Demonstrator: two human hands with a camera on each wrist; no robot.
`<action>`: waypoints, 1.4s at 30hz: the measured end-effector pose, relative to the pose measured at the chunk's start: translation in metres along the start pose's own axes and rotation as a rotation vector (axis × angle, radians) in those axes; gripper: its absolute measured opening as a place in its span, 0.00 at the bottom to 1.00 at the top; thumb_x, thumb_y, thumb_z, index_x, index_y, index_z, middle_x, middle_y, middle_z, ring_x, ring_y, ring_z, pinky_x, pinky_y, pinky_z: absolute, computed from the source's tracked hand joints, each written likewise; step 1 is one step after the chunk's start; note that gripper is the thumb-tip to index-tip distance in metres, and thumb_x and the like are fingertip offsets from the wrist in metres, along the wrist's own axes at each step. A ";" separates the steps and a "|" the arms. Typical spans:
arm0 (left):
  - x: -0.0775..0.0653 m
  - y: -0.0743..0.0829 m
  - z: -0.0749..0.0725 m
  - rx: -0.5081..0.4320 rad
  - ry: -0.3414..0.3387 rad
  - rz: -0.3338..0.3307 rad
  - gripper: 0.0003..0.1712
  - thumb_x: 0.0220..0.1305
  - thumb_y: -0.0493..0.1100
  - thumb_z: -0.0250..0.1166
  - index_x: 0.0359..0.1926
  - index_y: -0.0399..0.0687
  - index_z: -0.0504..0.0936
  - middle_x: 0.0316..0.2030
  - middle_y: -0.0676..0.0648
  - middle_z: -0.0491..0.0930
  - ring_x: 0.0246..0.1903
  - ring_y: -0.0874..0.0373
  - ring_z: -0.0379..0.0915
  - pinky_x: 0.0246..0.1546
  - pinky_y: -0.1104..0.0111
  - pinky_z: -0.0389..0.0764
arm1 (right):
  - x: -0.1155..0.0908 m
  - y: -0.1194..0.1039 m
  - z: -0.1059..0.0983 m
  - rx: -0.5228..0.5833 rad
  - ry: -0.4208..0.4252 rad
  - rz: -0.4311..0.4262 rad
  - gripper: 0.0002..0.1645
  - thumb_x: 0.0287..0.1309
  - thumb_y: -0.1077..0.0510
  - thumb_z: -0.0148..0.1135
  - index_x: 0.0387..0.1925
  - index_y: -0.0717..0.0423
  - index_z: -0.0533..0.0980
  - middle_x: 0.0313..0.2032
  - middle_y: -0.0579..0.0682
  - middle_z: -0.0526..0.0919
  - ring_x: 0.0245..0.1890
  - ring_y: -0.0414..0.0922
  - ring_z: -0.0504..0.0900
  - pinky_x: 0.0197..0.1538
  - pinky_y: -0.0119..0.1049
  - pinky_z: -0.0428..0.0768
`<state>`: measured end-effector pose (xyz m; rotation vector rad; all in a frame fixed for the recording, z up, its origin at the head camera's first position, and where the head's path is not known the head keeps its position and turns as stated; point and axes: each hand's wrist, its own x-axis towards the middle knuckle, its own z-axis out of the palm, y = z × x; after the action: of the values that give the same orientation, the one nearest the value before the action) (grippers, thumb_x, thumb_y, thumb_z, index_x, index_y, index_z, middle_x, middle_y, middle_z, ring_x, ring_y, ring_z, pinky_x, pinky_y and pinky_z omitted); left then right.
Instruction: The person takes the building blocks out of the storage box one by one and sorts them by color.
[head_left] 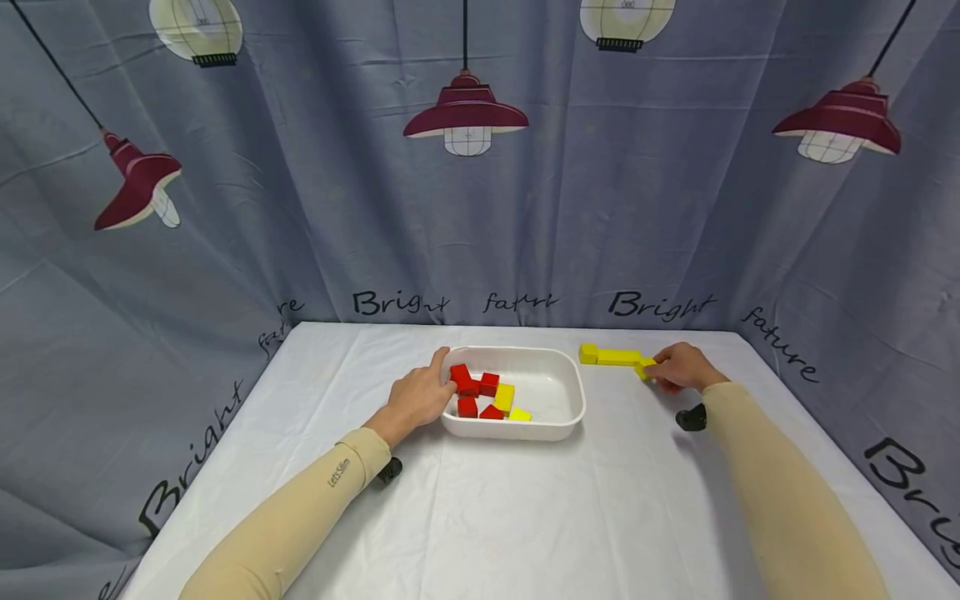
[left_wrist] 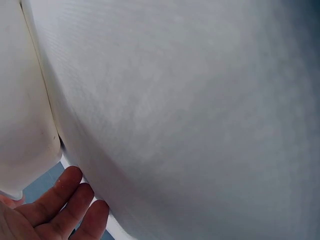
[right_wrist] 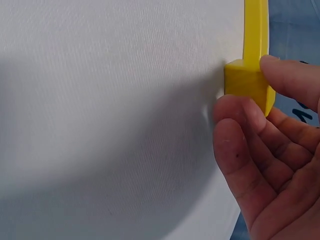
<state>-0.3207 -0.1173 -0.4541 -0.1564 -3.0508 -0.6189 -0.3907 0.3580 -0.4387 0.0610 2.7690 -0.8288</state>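
On the table, a white tray (head_left: 555, 430) holds several red blocks (head_left: 489, 383) and yellow blocks (head_left: 504, 398). My left hand (head_left: 418, 395) grips the tray's left rim, its thumb reaching over the edge. In the left wrist view, three fingertips (left_wrist: 70, 176) extend beside the tray's outer wall (left_wrist: 30, 125). To the right of the tray, my right hand (head_left: 681, 367) pinches a yellow cube (right_wrist: 245, 82) between thumb and fingers. This cube is at the right end of a long yellow bar (head_left: 618, 357). Another yellow cube (head_left: 588, 353) sits at the bar's left end.
A white cloth covers the table (head_left: 510, 517). Behind it hangs a grey-blue curtain (head_left: 525, 225) printed with lamps and lettering. Dark wrist cameras sit under both cuffs, the right one (head_left: 691, 417) close above the cloth.
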 end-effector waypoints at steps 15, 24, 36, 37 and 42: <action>-0.001 0.000 -0.001 -0.008 -0.003 0.001 0.38 0.69 0.55 0.51 0.78 0.60 0.53 0.50 0.42 0.83 0.43 0.50 0.80 0.40 0.53 0.80 | -0.003 -0.011 0.008 -0.022 0.046 0.009 0.36 0.66 0.48 0.63 0.59 0.77 0.69 0.26 0.52 0.81 0.24 0.44 0.77 0.34 0.34 0.79; -0.003 0.001 -0.001 -0.019 -0.012 0.000 0.39 0.69 0.55 0.51 0.78 0.60 0.52 0.49 0.42 0.83 0.43 0.50 0.80 0.40 0.54 0.79 | -0.007 -0.011 0.011 -0.038 0.050 0.053 0.41 0.66 0.44 0.62 0.61 0.77 0.68 0.26 0.52 0.81 0.25 0.45 0.78 0.35 0.34 0.81; 0.000 -0.001 0.000 -0.006 -0.006 0.007 0.39 0.69 0.55 0.50 0.78 0.58 0.52 0.50 0.42 0.83 0.43 0.49 0.80 0.41 0.53 0.80 | -0.014 -0.030 0.001 -0.119 0.120 0.071 0.36 0.65 0.43 0.63 0.55 0.73 0.73 0.32 0.58 0.83 0.28 0.48 0.79 0.34 0.36 0.76; 0.000 -0.001 0.000 -0.005 -0.007 0.006 0.39 0.69 0.55 0.50 0.78 0.58 0.52 0.50 0.42 0.83 0.43 0.49 0.80 0.41 0.53 0.80 | -0.015 -0.032 0.000 -0.125 0.125 0.069 0.36 0.64 0.43 0.64 0.55 0.73 0.73 0.32 0.58 0.82 0.27 0.48 0.78 0.34 0.36 0.76; -0.001 0.000 -0.001 -0.004 -0.005 0.002 0.39 0.69 0.55 0.50 0.78 0.59 0.52 0.50 0.42 0.83 0.42 0.50 0.80 0.41 0.54 0.80 | -0.022 -0.043 -0.002 -0.132 0.140 0.061 0.36 0.64 0.43 0.64 0.55 0.72 0.73 0.35 0.61 0.82 0.28 0.49 0.78 0.35 0.38 0.77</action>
<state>-0.3196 -0.1180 -0.4534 -0.1611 -3.0541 -0.6256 -0.3745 0.3232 -0.4087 0.1842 2.9288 -0.6480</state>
